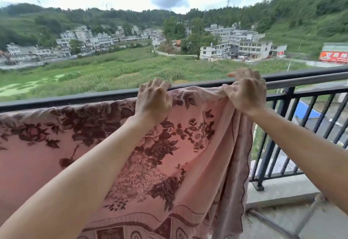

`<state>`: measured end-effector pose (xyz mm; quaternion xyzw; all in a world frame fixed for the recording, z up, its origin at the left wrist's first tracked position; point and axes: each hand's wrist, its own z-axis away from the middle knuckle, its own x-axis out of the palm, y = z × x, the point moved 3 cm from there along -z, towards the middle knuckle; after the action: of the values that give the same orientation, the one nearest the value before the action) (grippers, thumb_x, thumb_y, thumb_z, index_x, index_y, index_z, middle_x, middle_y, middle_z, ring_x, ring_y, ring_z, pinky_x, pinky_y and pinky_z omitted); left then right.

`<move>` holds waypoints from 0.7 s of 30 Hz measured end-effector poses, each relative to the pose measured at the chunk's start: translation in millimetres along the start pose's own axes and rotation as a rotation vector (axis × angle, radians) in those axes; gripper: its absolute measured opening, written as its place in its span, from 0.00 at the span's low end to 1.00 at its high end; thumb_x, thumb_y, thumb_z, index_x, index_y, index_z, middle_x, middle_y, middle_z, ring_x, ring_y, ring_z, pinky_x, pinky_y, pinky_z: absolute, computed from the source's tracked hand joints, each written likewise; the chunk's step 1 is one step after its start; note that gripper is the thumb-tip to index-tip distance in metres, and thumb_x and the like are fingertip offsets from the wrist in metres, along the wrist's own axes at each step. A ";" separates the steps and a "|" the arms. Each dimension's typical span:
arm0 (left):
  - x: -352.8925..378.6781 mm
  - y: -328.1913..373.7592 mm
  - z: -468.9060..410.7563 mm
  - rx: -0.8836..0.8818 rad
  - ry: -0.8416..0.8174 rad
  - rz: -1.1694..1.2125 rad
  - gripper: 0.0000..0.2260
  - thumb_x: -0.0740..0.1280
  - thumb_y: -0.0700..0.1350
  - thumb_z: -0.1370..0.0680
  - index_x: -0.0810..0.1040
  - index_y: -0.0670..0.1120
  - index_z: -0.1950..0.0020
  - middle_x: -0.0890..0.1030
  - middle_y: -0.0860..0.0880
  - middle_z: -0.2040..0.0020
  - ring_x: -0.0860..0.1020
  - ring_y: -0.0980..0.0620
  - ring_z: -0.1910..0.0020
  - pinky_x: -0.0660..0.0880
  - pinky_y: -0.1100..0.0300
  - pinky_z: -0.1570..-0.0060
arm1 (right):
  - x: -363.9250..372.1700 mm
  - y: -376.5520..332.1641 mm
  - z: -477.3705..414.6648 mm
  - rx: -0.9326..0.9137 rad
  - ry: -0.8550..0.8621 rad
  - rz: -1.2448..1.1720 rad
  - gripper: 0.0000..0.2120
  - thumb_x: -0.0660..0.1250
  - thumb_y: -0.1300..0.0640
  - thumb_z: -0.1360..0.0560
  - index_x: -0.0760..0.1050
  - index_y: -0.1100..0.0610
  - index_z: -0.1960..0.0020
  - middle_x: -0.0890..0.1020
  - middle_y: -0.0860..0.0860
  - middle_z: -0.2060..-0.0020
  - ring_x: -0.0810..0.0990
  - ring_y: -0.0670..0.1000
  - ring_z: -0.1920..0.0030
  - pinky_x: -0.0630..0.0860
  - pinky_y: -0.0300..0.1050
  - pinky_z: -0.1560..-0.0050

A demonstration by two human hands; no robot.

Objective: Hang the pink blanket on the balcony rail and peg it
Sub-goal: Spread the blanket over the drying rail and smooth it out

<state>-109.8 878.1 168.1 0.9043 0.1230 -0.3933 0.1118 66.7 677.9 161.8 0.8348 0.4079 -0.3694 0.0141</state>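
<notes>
Your two bare forearms fill the lower part of the frame and reach up to the dark metal balcony rail (75, 100), which crosses the middle from left to right. The pink blanket with the dark rose pattern (188, 154) is draped over that rail and hangs down the near side across the left and centre.

Your left hand (153, 101) sits at centre frame, its fingers curled over the top of the rail with the blanket's top fold gripped under them. Your right hand (246, 93), right of centre, pinches a bunched corner of the cloth between thumb and fingers at the rail, the other fingers lifted above it.

No peg shows anywhere in view, so I judge the pegging not yet begun. That is the weak point: fetching a peg means freeing one hand, and the cloth appears to rest on the rail by your grip alone.

How much hangs on the far side is hidden. If it is little, the heavy near fall could drag the whole sheet back off the rail.

The right edge hangs gathered in thick folds. A peg set over that bunch may bite poorly and slip, so spread it flat first.
</notes>
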 end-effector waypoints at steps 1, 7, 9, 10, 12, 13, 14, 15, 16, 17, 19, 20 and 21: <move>10.3 16.9 -3.7 0.042 -0.032 0.030 0.14 0.59 0.48 0.20 0.75 0.45 0.37 0.76 0.45 0.39 0.73 0.46 0.41 0.65 0.50 0.37 | 3.1 6.2 7.8 0.036 -0.003 0.009 0.22 0.68 0.43 0.26 0.76 0.53 0.36 0.74 0.55 0.34 0.69 0.58 0.34 0.69 0.58 0.39; 54.8 36.6 -14.7 0.115 -0.095 -0.099 0.20 0.52 0.59 0.19 0.74 0.48 0.39 0.80 0.47 0.43 0.77 0.46 0.45 0.68 0.50 0.42 | 5.4 28.1 -0.1 0.128 0.006 -0.086 0.21 0.70 0.42 0.27 0.79 0.53 0.40 0.79 0.57 0.44 0.76 0.60 0.42 0.73 0.49 0.47; 56.5 33.4 -14.4 0.137 -0.056 -0.093 0.20 0.53 0.59 0.19 0.74 0.47 0.40 0.81 0.47 0.45 0.78 0.45 0.46 0.69 0.49 0.44 | -0.6 34.7 -12.7 0.126 -0.015 -0.095 0.14 0.71 0.46 0.26 0.82 0.54 0.46 0.84 0.55 0.52 0.81 0.56 0.49 0.73 0.44 0.52; 57.4 33.0 -13.8 0.147 -0.044 -0.093 0.20 0.53 0.58 0.19 0.75 0.47 0.41 0.81 0.47 0.45 0.78 0.45 0.47 0.70 0.49 0.45 | -2.9 37.6 -16.4 0.136 -0.027 -0.110 0.13 0.72 0.48 0.27 0.83 0.54 0.48 0.84 0.54 0.53 0.81 0.55 0.51 0.73 0.42 0.53; 58.1 32.7 -13.4 0.159 -0.031 -0.104 0.20 0.53 0.58 0.19 0.75 0.46 0.42 0.81 0.46 0.47 0.78 0.44 0.48 0.70 0.49 0.46 | -5.8 37.3 -19.4 0.153 -0.053 -0.113 0.12 0.72 0.49 0.27 0.83 0.56 0.48 0.85 0.53 0.54 0.81 0.52 0.52 0.72 0.41 0.52; 58.3 32.7 -13.2 0.158 -0.027 -0.108 0.20 0.53 0.58 0.19 0.75 0.46 0.42 0.81 0.46 0.48 0.78 0.44 0.49 0.70 0.49 0.47 | -6.6 36.2 -20.4 0.158 -0.064 -0.108 0.11 0.72 0.51 0.26 0.83 0.57 0.49 0.85 0.53 0.54 0.80 0.52 0.53 0.71 0.40 0.52; 58.1 32.5 -12.3 0.156 -0.022 -0.111 0.20 0.53 0.58 0.19 0.75 0.46 0.42 0.81 0.46 0.48 0.78 0.44 0.50 0.70 0.49 0.47 | -7.0 36.8 -22.5 0.160 -0.073 -0.107 0.09 0.71 0.53 0.26 0.84 0.57 0.50 0.85 0.53 0.54 0.80 0.51 0.54 0.70 0.40 0.52; 57.8 32.4 -11.2 0.159 -0.020 -0.111 0.20 0.53 0.59 0.19 0.75 0.46 0.42 0.81 0.46 0.48 0.78 0.44 0.50 0.70 0.49 0.48 | -9.7 38.2 -24.8 0.165 -0.076 -0.101 0.07 0.71 0.55 0.25 0.84 0.58 0.51 0.86 0.54 0.54 0.81 0.51 0.54 0.71 0.39 0.52; 56.8 32.8 -10.2 0.170 -0.019 -0.111 0.20 0.53 0.59 0.19 0.75 0.46 0.42 0.81 0.46 0.49 0.78 0.44 0.50 0.71 0.49 0.48 | -14.6 42.5 -27.6 0.178 -0.060 -0.095 0.07 0.70 0.57 0.25 0.84 0.59 0.52 0.86 0.54 0.54 0.82 0.52 0.53 0.71 0.39 0.51; 56.3 32.4 -9.9 0.186 -0.020 -0.110 0.20 0.53 0.59 0.19 0.74 0.46 0.42 0.81 0.46 0.49 0.78 0.44 0.51 0.71 0.49 0.49 | -21.6 51.4 -31.7 0.212 -0.025 -0.097 0.07 0.70 0.58 0.25 0.84 0.59 0.53 0.86 0.55 0.54 0.82 0.52 0.52 0.71 0.39 0.51; 55.2 29.8 -10.2 0.209 -0.021 -0.109 0.20 0.55 0.59 0.19 0.72 0.46 0.39 0.81 0.45 0.48 0.79 0.43 0.52 0.72 0.49 0.51 | -39.0 79.6 -42.1 0.341 0.075 -0.127 0.08 0.70 0.57 0.26 0.85 0.59 0.52 0.86 0.56 0.53 0.83 0.54 0.50 0.73 0.41 0.50; 55.0 28.6 -11.1 0.212 -0.020 -0.106 0.20 0.56 0.59 0.19 0.71 0.45 0.37 0.81 0.45 0.48 0.79 0.43 0.52 0.72 0.49 0.52 | -49.5 97.1 -45.6 0.420 0.135 -0.139 0.09 0.69 0.55 0.27 0.84 0.60 0.52 0.86 0.57 0.52 0.83 0.55 0.48 0.74 0.43 0.49; 55.3 27.9 -12.1 0.212 -0.018 -0.103 0.21 0.56 0.59 0.19 0.71 0.45 0.35 0.81 0.45 0.47 0.79 0.43 0.52 0.73 0.49 0.52 | -59.3 116.2 -46.2 0.511 0.188 -0.145 0.12 0.68 0.54 0.28 0.84 0.60 0.51 0.85 0.58 0.52 0.82 0.56 0.47 0.75 0.45 0.48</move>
<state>-56.3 862.8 138.2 0.8999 0.1259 -0.4175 -0.0037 151.7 575.7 200.4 0.8107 0.3597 -0.3811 -0.2611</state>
